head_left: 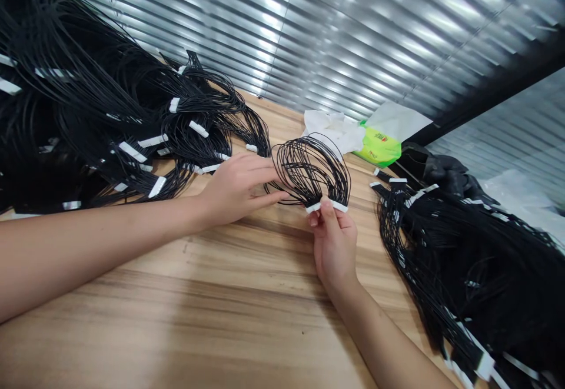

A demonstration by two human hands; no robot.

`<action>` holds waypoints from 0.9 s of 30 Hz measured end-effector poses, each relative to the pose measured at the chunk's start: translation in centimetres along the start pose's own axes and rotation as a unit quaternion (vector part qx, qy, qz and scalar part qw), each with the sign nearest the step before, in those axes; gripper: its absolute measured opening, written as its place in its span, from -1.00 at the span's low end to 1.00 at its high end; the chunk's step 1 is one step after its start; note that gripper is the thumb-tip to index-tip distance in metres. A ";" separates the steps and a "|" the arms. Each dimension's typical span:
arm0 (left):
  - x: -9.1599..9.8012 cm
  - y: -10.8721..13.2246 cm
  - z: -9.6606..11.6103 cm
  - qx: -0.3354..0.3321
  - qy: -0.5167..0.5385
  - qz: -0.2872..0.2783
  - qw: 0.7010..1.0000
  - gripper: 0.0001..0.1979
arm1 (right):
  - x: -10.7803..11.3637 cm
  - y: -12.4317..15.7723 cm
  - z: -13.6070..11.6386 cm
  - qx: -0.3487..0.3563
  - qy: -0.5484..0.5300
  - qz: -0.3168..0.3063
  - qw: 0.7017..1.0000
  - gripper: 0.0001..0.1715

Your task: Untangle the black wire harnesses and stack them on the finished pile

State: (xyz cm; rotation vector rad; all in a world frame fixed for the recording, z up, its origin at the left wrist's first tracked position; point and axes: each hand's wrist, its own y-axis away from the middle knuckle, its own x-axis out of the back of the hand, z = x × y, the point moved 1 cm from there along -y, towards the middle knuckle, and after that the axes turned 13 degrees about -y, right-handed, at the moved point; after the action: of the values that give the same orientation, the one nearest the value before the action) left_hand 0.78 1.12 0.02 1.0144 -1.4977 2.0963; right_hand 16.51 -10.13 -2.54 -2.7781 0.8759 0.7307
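A looped bundle of thin black wires, a wire harness [338,168], is held up over the wooden table by its long white connector [339,206]. My right hand [336,242] pinches that connector between thumb and fingers, and the wires arch up and leftward from it. At the left side of the loop is my left hand [242,186], fingers stretched out and thumb apart, with the wires at its fingertips. Whether the fingertips press on any wire cannot be made out.
A large heap of black wire harnesses [110,95] with white connectors lies at the left. Another pile [463,253] covers the right side. Behind are a green tissue pack [379,142], white tissue [324,124] and a corrugated metal wall [335,36]. The wooden tabletop [220,312] extends in front.
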 end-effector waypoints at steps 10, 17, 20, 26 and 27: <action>0.6 -0.2 0.9 -0.124 -0.064 0.043 0.989 -0.87 | 0.2 0.0 0.3 0.010 0.029 -0.012 0.999 -0.72; 0.7 -0.1 1.1 -0.153 -0.087 0.044 0.983 -0.86 | 0.2 0.2 0.3 0.013 0.040 -0.008 0.999 -0.69; 0.7 0.0 0.9 -0.167 -0.095 0.056 0.980 -0.82 | 0.1 0.3 0.4 0.015 0.051 -0.009 0.999 -0.68; 0.8 -0.1 0.7 -0.156 -0.125 0.056 0.978 -0.86 | -0.1 0.4 0.3 0.018 0.081 -0.017 0.996 -0.66; 0.8 -0.1 0.7 -0.155 -0.132 0.053 0.978 -0.86 | -0.1 0.4 0.2 0.019 0.085 -0.017 0.996 -0.65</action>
State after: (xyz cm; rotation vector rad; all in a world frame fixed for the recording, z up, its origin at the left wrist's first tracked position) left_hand 0.53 0.38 0.83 1.1441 -1.9744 1.7673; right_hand 16.11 -10.29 -2.68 -2.8467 0.8587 0.4723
